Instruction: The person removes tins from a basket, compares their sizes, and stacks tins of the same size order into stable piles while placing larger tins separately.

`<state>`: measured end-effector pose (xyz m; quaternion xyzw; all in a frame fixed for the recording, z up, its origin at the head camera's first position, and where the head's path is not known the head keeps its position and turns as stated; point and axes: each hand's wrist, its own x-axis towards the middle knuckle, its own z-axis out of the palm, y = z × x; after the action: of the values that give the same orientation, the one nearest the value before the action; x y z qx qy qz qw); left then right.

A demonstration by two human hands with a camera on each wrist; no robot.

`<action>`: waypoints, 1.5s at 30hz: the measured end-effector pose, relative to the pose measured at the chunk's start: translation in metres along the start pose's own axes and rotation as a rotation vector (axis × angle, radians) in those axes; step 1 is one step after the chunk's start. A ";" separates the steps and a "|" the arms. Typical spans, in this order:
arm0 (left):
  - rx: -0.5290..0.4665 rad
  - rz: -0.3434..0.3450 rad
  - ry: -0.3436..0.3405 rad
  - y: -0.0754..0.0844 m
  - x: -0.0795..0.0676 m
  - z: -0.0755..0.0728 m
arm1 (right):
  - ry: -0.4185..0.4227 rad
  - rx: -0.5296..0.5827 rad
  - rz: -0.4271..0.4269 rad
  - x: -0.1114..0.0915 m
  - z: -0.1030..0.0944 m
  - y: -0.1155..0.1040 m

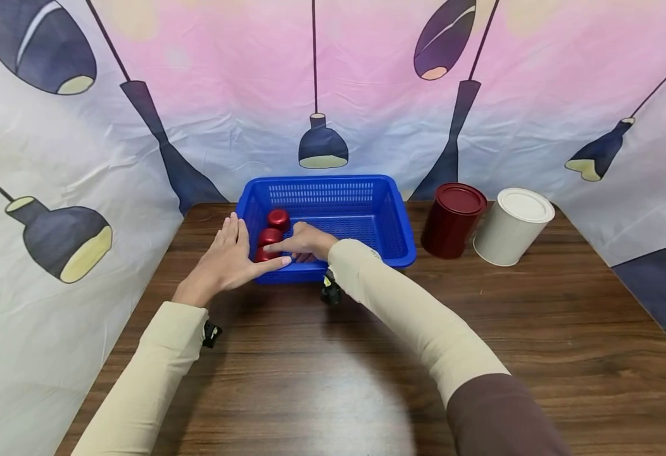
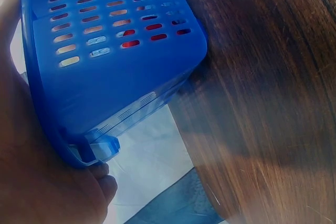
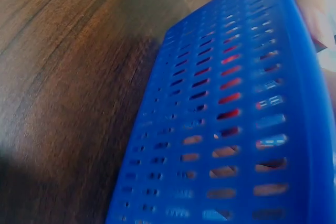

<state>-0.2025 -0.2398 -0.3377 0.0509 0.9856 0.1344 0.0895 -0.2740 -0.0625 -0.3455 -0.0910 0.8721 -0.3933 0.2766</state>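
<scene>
A blue plastic basket [image 1: 392,218] with slotted sides stands at the back of the table. Three shiny red rounded objects, like small upturned cups, line its left side: a far one [image 1: 278,219], a middle one [image 1: 270,236] and a near one [image 1: 261,256]. My left hand [image 1: 227,259] lies over the basket's near left corner, fingers straight along the left rim and thumb across the front rim. My right hand [image 1: 304,244] reaches over the front wall, its index finger stretched across the near red object. Its lower fingers are partly hidden. Red shows through the slots in both wrist views.
Right of the basket stand a dark red lidded can [image 1: 452,221] and a white lidded can [image 1: 512,227], side by side. The brown wooden table [image 1: 321,380] stretches toward me. A printed cloth [image 1: 225,82] with lamp drawings hangs behind it and at its sides.
</scene>
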 end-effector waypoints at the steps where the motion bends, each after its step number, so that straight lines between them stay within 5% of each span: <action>1: 0.001 0.001 0.003 0.000 0.000 0.000 | -0.002 -0.008 -0.007 0.001 0.001 0.000; 28: -0.011 0.016 0.016 0.001 0.000 0.001 | -0.077 -0.066 -0.053 0.014 0.013 -0.003; 45: -0.011 0.009 0.015 -0.002 -0.001 0.001 | -0.058 0.065 -0.040 0.011 0.015 -0.003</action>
<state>-0.2012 -0.2413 -0.3386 0.0541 0.9852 0.1407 0.0816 -0.2751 -0.0783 -0.3561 -0.1109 0.8484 -0.4243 0.2966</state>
